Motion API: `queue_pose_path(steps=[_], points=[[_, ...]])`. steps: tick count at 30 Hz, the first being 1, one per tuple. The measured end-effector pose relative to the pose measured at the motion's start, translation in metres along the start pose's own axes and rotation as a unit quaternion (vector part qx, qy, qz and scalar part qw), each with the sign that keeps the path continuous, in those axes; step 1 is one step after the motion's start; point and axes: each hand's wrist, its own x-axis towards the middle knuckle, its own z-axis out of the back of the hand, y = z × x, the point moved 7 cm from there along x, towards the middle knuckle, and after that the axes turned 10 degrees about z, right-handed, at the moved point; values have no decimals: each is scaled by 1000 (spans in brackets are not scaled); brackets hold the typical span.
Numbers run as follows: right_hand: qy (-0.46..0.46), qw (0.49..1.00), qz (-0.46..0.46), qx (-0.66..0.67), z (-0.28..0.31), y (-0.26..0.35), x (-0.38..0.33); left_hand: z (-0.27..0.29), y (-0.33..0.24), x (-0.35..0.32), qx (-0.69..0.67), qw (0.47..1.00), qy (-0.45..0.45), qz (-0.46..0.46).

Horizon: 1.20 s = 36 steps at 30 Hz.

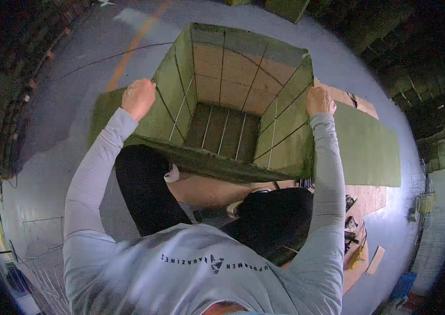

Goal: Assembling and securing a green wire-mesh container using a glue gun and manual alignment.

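Note:
A large open box (pixel 288 113) with olive-green side walls stands before me, tilted, its opening toward me. Dark seams and thin, shiny metal wires cross its walls and its dark grey floor. My left hand (pixel 138 98) is closed at the upper edge of the left wall. On the opposite side my right hand (pixel 320 101) is closed at the edge of the right wall. Both hands' fingertips are partly hidden. A green panel (pixel 366 147) extends beyond the right wall, and another green piece (pixel 106 113) shows past my left hand.
My dark-trousered legs are spread below the box. Tan sheets (pixel 374 195) lie on the grey floor under and beside it. Several dark tools (pixel 350 223) and a yellow item (pixel 357 258) are at the right, near a small wood piece (pixel 375 260). An orange line (pixel 137 43) crosses the floor.

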Motion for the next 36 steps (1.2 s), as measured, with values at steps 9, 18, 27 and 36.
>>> queue_pose_path(steps=[9, 18, 27, 36], points=[[113, 992, -38, 38, 19, 22, -6, 13, -6, 8, -34, 999, 41, 9], [76, 997, -2, 21, 25, 14, -6, 6, -14, 13, -35, 999, -17, -12], [56, 996, 44, -48, 16, 12, -8, -20, -4, 33, -45, 997, -45, -32], [58, 982, 69, -165, 20, 26, -11, 3, -18, 17, -108, 994, 0, -15]])
